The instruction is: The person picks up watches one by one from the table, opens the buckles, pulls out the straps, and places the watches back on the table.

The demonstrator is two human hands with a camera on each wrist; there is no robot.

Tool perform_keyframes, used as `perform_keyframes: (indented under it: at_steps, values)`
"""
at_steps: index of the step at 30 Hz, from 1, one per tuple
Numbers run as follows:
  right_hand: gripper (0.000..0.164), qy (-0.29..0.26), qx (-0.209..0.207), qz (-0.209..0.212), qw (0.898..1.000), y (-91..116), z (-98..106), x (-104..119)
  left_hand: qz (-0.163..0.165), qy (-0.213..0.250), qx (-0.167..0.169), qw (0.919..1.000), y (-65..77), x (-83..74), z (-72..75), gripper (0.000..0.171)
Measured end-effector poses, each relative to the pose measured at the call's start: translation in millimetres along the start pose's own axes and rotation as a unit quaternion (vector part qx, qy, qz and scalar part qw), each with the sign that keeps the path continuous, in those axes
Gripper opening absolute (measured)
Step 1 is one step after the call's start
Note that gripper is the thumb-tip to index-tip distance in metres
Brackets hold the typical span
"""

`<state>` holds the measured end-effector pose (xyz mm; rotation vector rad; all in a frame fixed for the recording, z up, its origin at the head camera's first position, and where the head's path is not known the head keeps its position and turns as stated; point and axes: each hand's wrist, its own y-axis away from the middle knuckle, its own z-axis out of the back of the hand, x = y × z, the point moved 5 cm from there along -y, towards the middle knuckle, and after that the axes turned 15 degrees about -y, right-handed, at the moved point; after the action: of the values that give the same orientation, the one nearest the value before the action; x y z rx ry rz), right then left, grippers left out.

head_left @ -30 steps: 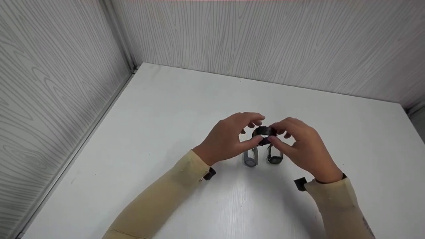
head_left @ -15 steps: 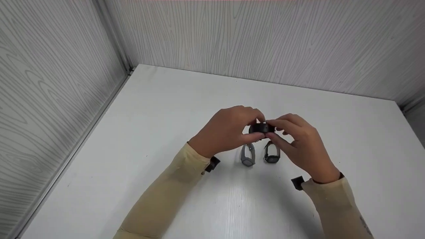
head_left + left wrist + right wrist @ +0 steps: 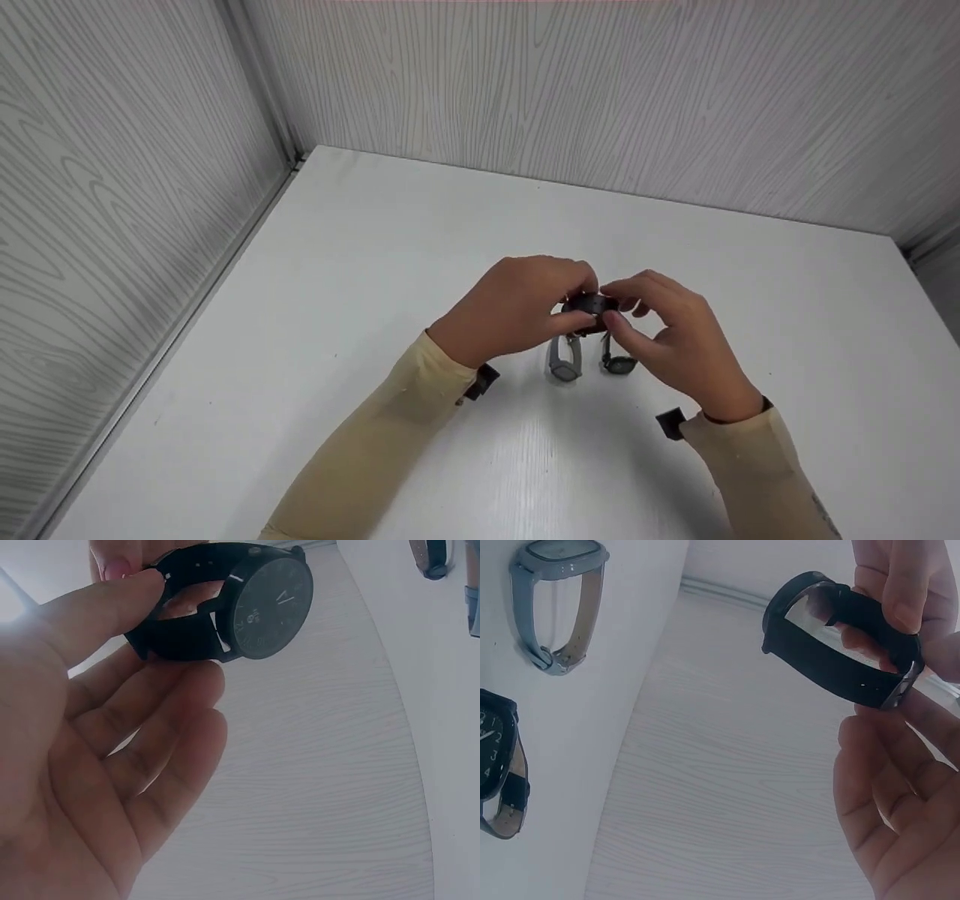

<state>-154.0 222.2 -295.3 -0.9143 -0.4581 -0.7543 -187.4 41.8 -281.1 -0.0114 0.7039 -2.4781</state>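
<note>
A black wristwatch (image 3: pixel 592 304) with a round dark dial is held up between my two hands, its strap forming a loop. My left hand (image 3: pixel 525 304) pinches the strap between thumb and fingers; in the left wrist view the dial (image 3: pixel 274 609) faces away from the palm. My right hand (image 3: pixel 675 330) pinches the strap from the other side, thumb below and index finger above. In the right wrist view, the metal buckle (image 3: pixel 901 692) lies at the right hand's fingers, with the left fingers reaching in from the top right.
Below the hands, a grey watch (image 3: pixel 565 370) and a black watch (image 3: pixel 619 365) with a squarish dial stand side by side on the white table (image 3: pixel 420 225). Wood-patterned panels (image 3: pixel 600 90) rise behind the table and at its left.
My left fingers, first spread apart from the watch, have come down onto its strap. The watch rose slightly and tipped, then came back lower. The two watches on the table stay put.
</note>
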Motion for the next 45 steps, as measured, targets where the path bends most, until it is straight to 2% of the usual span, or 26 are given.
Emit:
perform_keyframes:
  at_steps: [4,8,13,18,27,31,37,45]
  values:
    - [0.029,0.005,0.000,0.005,1.000,2.1,1.4,0.1,-0.011,-0.015,-0.004,0.9998,-1.1,-2.6,-3.9,0.019]
    - [0.027,0.006,0.000,0.015,1.000,1.0,1.8,1.5,-0.014,-0.010,-0.010,0.9998,-2.0,-3.6,-4.6,0.020]
    - [0.024,0.009,-0.002,0.023,1.000,-1.5,2.5,2.4,0.001,0.009,0.008,0.9999,-3.1,-2.7,-7.0,0.018]
    - [0.024,0.014,-0.001,0.019,1.000,-2.2,2.4,0.7,0.009,0.006,0.025,0.9996,-3.4,-2.0,-9.8,0.019]
    - [0.023,0.011,0.004,0.005,1.000,-2.3,2.3,-1.7,0.009,0.005,0.023,0.9997,-4.0,-2.0,-8.2,0.017]
    - [0.027,-0.003,-0.003,-0.002,1.000,-1.8,3.0,-3.7,0.010,0.007,0.023,0.9996,-4.8,-1.6,-8.1,0.017]
    - [0.027,-0.053,-0.004,-0.026,0.998,-1.3,4.5,-9.0,0.009,0.037,0.027,0.9989,-5.1,-0.8,-7.7,0.017]
    - [0.024,-0.103,-0.019,-0.006,0.995,-2.5,6.7,-8.1,0.008,0.037,0.020,0.9991,-5.2,1.0,-6.6,0.018]
